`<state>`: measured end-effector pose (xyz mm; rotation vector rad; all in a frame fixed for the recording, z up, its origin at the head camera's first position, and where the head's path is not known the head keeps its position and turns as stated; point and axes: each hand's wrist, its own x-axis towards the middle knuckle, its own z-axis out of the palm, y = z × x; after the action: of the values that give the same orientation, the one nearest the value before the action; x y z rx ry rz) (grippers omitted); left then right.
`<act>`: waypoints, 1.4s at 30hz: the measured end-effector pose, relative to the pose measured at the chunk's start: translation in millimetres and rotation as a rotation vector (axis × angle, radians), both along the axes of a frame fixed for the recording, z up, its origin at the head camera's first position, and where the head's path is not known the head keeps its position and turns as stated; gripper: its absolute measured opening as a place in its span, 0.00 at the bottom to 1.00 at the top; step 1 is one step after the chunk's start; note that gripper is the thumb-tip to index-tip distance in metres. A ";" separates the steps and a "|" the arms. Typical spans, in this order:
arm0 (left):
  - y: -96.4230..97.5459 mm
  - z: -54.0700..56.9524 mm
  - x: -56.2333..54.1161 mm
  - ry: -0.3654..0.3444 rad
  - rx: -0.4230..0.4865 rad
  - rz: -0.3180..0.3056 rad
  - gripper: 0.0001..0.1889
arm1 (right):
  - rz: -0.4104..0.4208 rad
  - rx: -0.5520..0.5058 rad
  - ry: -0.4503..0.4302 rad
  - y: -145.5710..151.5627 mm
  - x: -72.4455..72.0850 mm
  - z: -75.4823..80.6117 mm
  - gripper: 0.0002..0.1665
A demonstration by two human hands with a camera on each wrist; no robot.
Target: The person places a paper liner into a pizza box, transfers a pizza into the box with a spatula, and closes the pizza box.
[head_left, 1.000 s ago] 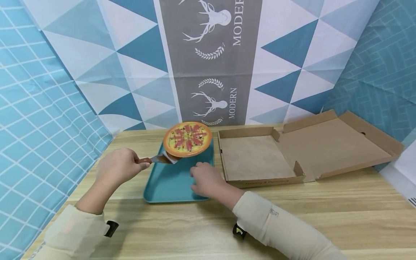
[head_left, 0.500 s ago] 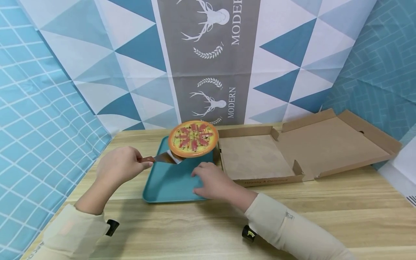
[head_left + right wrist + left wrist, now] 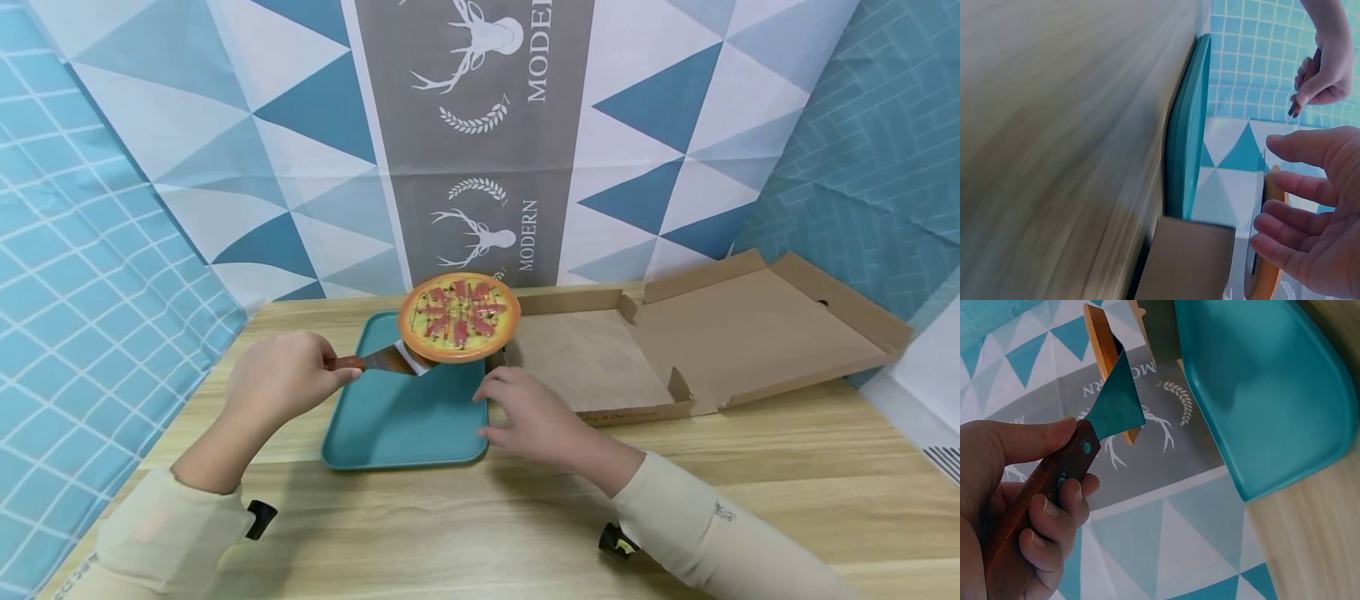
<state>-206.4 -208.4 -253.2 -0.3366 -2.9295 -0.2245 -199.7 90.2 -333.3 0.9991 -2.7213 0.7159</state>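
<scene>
My left hand [image 3: 281, 375] grips the brown wooden handle of a pizza server [image 3: 1041, 494], thumb along its top and fingers curled beneath. On its metal blade rests a round pizza [image 3: 459, 317] with an orange crust and red and yellow topping. The pizza is raised over the far right part of a teal tray [image 3: 405, 433] and overlaps the box's left wall in the head view. Beside the tray's right edge, my right hand [image 3: 532, 412] holds nothing. Its fingers are spread and loosely bent, below the pizza's near edge in the head view.
An open cardboard pizza box [image 3: 585, 358] stands right of the tray, its lid [image 3: 757, 325] folded out to the right. The wooden table [image 3: 480, 525] runs along the front. A patterned cloth backdrop [image 3: 315, 150] rises close behind the tray and box.
The left hand has carried the server and pizza rightward, toward the box. The right hand has moved right, from over the tray to its right edge, with its fingers opening.
</scene>
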 end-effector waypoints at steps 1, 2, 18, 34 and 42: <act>1.0 0.7 -0.1 0.005 -0.002 -0.005 0.18 | -0.008 -0.005 0.005 3.6 0.6 -0.2 0.20; 2.2 1.5 -0.2 0.005 -0.003 -0.009 0.18 | -0.017 -0.017 0.006 7.5 1.4 -0.1 0.19; 27.3 7.4 -8.3 0.002 -0.034 -0.046 0.18 | -0.280 -0.122 0.046 101.7 4.5 -4.0 0.18; 56.9 10.2 -15.6 -0.004 -0.057 -0.088 0.15 | -0.643 -0.007 -0.167 185.0 5.4 -6.2 0.24; 68.5 6.8 -17.5 -0.013 -0.027 -0.098 0.17 | -0.659 -0.037 -0.277 199.8 10.8 -13.8 0.28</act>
<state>-223.8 -139.8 -246.4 -0.4848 -2.9347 -0.2012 -188.9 290.0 -347.1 -0.0453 -2.9696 0.8020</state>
